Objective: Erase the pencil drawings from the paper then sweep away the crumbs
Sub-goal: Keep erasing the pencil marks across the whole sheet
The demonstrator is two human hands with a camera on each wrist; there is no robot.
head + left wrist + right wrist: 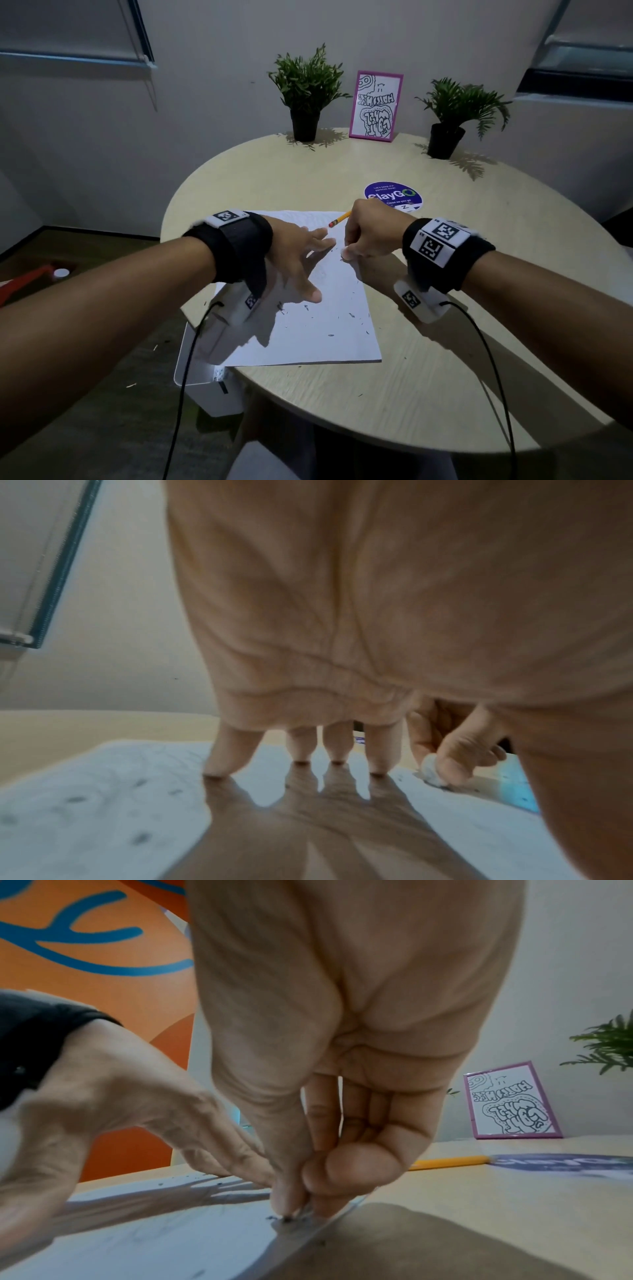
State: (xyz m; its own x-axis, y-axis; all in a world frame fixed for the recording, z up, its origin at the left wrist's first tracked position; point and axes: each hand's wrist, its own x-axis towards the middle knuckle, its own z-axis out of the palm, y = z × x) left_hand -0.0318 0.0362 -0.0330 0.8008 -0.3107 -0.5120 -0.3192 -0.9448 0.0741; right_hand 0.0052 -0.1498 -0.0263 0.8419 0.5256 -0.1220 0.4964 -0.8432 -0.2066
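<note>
We see the left hand (297, 260) spread wide, its straight fingers (228, 753) pressing their tips down on the sheet of paper (318, 329) and holding nothing. The right hand (368, 231) is curled tight, thumb and fingertips pinching a small white eraser (431, 772) whose lower end touches the paper near the sheet's right edge. We count one sheet, lying on the round wooden table (411, 377) in front of us, with many dark crumbs (330, 335) scattered over its near half; a few lie on the bare wood just beside it. One yellow pencil (339, 219) rests at the sheet's far edge, just beyond the right hand's knuckles. Farther back stand two potted plants (306, 89), one pink-framed drawing (376, 106) between them, and one round blue sticker (393, 196) on the tabletop. Both forearms reach forward from either side, the hands close together over the sheet's far half. The left palm is arched above the paper on its fingertips; the right wrist is bent downward over the eraser.
</note>
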